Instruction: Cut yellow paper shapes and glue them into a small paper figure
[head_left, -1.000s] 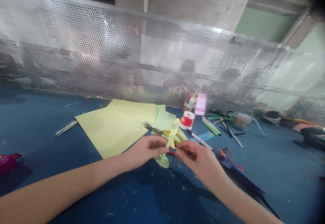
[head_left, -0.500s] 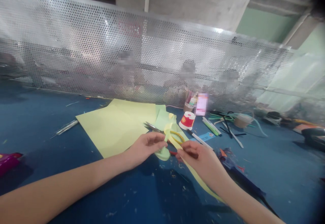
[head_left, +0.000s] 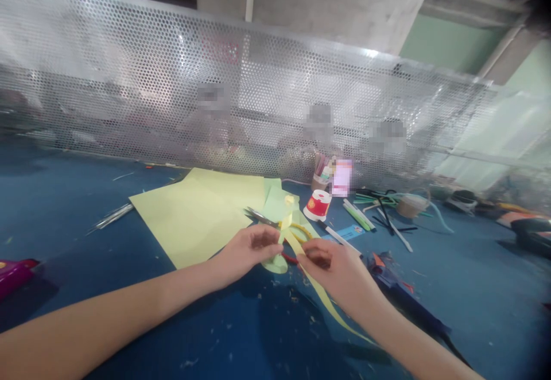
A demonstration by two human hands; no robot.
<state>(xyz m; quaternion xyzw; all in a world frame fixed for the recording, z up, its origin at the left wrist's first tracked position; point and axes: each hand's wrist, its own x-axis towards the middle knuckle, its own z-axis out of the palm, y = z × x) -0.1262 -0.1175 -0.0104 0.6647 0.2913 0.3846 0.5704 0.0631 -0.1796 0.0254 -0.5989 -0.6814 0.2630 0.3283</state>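
My left hand [head_left: 253,248] is closed, thumb and fingers pinching a narrow light-green paper piece [head_left: 280,248] with a rounded green end below. My right hand [head_left: 329,262] pinches a long yellow paper strip [head_left: 327,299], whose loose tail curls down under my right wrist. The strip's upper end [head_left: 287,219] meets the green piece in a folded or wrapped part just above my fingers; the exact join is too small to make out. Behind both hands lie scissors [head_left: 262,216] with a yellow handle loop, their blades pointing left; something red shows between the hands.
Yellow paper sheets [head_left: 202,213] lie behind my left hand. Beyond my right hand are a red-and-white paper cup [head_left: 317,205], pens [head_left: 357,214], a blue card strip [head_left: 346,233] and a pen holder [head_left: 319,180]. A perforated metal screen [head_left: 150,99] borders the blue table [head_left: 206,334].
My right hand has shifted slightly left and the yellow strip's tail has twisted, now looking narrower. My left hand stays nearly in place.
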